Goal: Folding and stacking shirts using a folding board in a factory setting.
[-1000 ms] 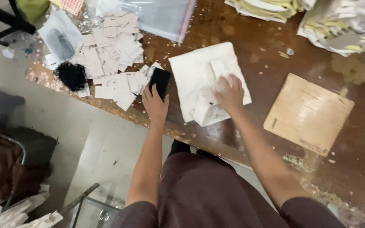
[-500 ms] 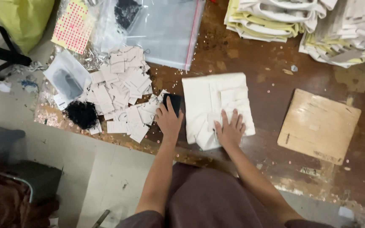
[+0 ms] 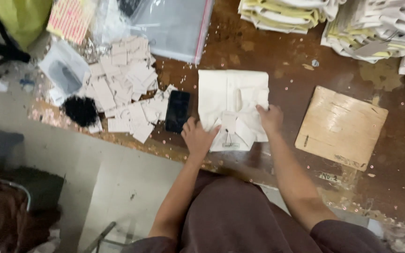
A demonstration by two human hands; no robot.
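Folded cream shirt (image 3: 233,100) lies flat on the brown worktable (image 3: 277,56), square in front of the person, collar end toward them. Fold looks finished: sleeves tucked, edges squared. A small hang tag (image 3: 229,126) on a dark string sits at the collar, so tagging looks done too, as far as I can judge. What's left seems to be bagging or stacking; it isn't in a bag yet.

Left hand (image 3: 198,137) presses flat on the shirt's near left corner, fingers spread, gripping nothing. Right hand (image 3: 270,117) rests on the right edge near the collar, fingers curled lightly onto the fabric; can't tell if it pinches or just presses.

Black phone (image 3: 177,111) lies just beside the shirt on the left, next to a loose heap of paper tags (image 3: 123,89). Clear zip bag (image 3: 174,26) sits behind. Wooden folding board (image 3: 341,126) lies to the right, apart from the shirt. Stacks of folded shirts (image 3: 282,11) line the far edge.
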